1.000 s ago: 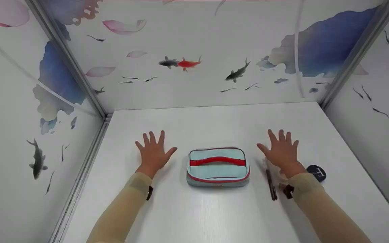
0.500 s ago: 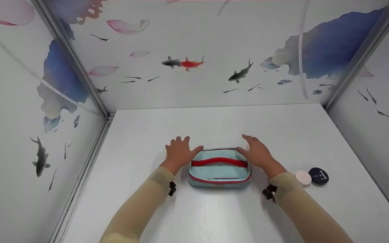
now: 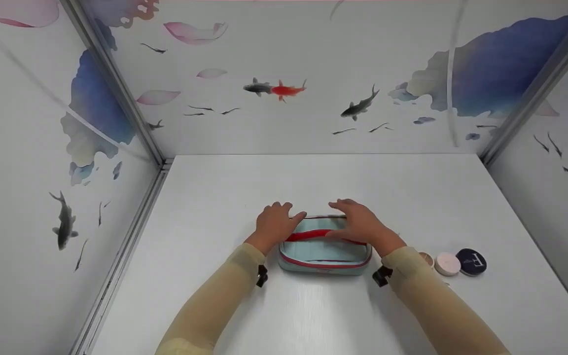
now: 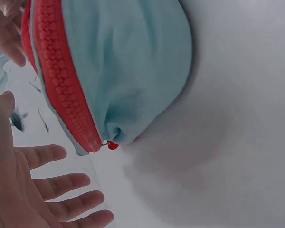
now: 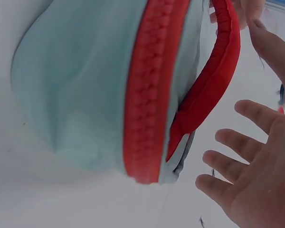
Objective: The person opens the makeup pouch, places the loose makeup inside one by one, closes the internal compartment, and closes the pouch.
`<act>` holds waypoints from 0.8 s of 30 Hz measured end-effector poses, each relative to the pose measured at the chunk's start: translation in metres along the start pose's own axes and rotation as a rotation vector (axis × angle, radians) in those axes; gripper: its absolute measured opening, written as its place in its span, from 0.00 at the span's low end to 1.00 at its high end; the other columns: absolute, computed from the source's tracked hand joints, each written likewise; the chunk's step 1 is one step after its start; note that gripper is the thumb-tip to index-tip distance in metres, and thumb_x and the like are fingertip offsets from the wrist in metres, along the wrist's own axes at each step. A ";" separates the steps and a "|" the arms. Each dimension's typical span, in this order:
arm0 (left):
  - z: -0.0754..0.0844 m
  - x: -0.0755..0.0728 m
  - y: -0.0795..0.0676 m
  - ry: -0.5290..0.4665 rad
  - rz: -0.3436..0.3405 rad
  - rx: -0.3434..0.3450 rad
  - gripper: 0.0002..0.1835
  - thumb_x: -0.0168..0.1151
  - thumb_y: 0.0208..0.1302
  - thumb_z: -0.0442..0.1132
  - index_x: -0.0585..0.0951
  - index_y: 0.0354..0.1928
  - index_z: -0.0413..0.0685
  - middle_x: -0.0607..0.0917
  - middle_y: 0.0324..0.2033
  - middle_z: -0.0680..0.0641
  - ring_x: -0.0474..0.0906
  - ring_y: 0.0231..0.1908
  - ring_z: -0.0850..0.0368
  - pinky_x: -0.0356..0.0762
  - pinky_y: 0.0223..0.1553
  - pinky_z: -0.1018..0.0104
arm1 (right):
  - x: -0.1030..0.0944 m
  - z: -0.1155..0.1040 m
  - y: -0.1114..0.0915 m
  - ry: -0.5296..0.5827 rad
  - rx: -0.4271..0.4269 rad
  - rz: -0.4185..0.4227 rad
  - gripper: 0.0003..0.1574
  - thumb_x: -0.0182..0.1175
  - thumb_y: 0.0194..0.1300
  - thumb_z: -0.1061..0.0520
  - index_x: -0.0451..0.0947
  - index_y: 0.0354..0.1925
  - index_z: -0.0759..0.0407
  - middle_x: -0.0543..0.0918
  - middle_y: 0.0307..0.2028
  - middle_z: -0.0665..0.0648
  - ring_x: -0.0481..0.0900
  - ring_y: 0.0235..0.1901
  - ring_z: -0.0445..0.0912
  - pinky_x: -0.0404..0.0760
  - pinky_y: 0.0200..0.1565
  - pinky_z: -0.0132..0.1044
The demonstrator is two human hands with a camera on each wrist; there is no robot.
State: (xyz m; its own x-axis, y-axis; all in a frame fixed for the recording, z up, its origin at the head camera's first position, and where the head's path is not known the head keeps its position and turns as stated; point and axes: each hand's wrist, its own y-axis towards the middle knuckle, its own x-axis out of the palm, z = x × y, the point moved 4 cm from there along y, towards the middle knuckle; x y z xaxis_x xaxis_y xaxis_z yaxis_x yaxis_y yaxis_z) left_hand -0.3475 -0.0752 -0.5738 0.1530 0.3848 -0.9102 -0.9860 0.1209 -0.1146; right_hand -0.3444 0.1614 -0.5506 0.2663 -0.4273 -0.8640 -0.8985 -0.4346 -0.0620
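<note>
1. Light-blue pouch (image 3: 322, 246) with red zip and red handle (image 3: 313, 234) lying flat on the white desk (image 3: 313, 315), between the two hands; long axis running left–right, crosswise to both forearms.
2. Left hand (image 3: 275, 224) at the pouch's left end, thumb laid toward the top rim; in the left wrist view the fingers (image 4: 61, 183) spread and nearly straight, gripping nothing, the zip end and its small red pull (image 4: 112, 145) just beyond the fingertips.
3. Right hand (image 3: 358, 224) lying over the pouch's right half, above the handle; in the right wrist view the fingers (image 5: 237, 156) relaxed and apart, not closed on anything, the handle (image 5: 213, 76) arching just beside them. Contact with the fabric: cannot tell from either wrist view.
4. Nearer hand: right — already over the pouch top; left hand just off the end, beside the zip (image 4: 61, 85).
5. Zip band (image 5: 147, 90) seen along the pouch's upper edge in both wrist views, teeth meshed where visible.
6. To the right of the right wrist, near but apart from the pouch: a small tan-topped jar (image 3: 427, 257), a pale pink round compact (image 3: 447, 263), a dark navy round compact (image 3: 471, 261), in a row.
7. Open desk beyond the fingertips up to the back wall (image 3: 313, 123), and wide room left of the left hand; side walls well apart from both hands. Near edge of the desk out of view.
</note>
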 end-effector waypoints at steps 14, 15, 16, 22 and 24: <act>-0.016 0.005 0.003 -0.070 -0.005 0.003 0.25 0.48 0.84 0.54 0.82 0.67 0.48 0.86 0.64 0.45 0.79 0.67 0.44 0.75 0.71 0.45 | 0.018 -0.023 0.031 0.023 0.049 -0.096 0.37 0.82 0.57 0.51 0.85 0.64 0.53 0.87 0.62 0.57 0.79 0.66 0.57 0.77 0.70 0.56; -0.017 0.005 0.003 -0.071 -0.003 0.009 0.24 0.48 0.84 0.51 0.83 0.66 0.47 0.87 0.63 0.45 0.80 0.67 0.44 0.75 0.71 0.46 | 0.020 -0.024 0.032 0.008 0.060 -0.098 0.36 0.82 0.57 0.52 0.86 0.63 0.53 0.88 0.61 0.57 0.80 0.65 0.56 0.77 0.69 0.55; -0.018 0.006 0.004 -0.071 -0.001 0.014 0.22 0.48 0.84 0.48 0.83 0.66 0.46 0.87 0.62 0.45 0.81 0.66 0.44 0.76 0.70 0.47 | 0.021 -0.024 0.034 -0.008 0.072 -0.101 0.36 0.82 0.57 0.53 0.86 0.63 0.53 0.88 0.61 0.57 0.80 0.64 0.56 0.77 0.69 0.55; -0.028 0.010 0.009 -0.096 0.000 0.011 0.19 0.50 0.81 0.36 0.83 0.64 0.44 0.88 0.60 0.43 0.81 0.65 0.44 0.77 0.69 0.48 | 0.031 -0.029 0.039 -0.085 0.138 -0.130 0.36 0.81 0.57 0.55 0.85 0.64 0.53 0.86 0.63 0.58 0.78 0.66 0.57 0.76 0.70 0.55; -0.032 0.011 0.010 -0.105 -0.004 0.007 0.18 0.52 0.81 0.35 0.84 0.64 0.44 0.88 0.59 0.42 0.82 0.63 0.44 0.77 0.68 0.48 | 0.033 -0.030 0.040 -0.098 0.150 -0.139 0.37 0.81 0.58 0.55 0.84 0.65 0.54 0.86 0.63 0.58 0.78 0.66 0.57 0.76 0.70 0.55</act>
State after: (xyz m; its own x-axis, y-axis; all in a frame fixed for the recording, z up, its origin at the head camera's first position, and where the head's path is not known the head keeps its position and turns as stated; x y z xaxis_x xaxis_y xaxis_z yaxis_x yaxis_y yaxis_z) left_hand -0.3576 -0.0992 -0.5978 0.1635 0.4779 -0.8631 -0.9850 0.1287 -0.1154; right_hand -0.3609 0.1058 -0.5668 0.3626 -0.2890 -0.8860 -0.8993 -0.3579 -0.2513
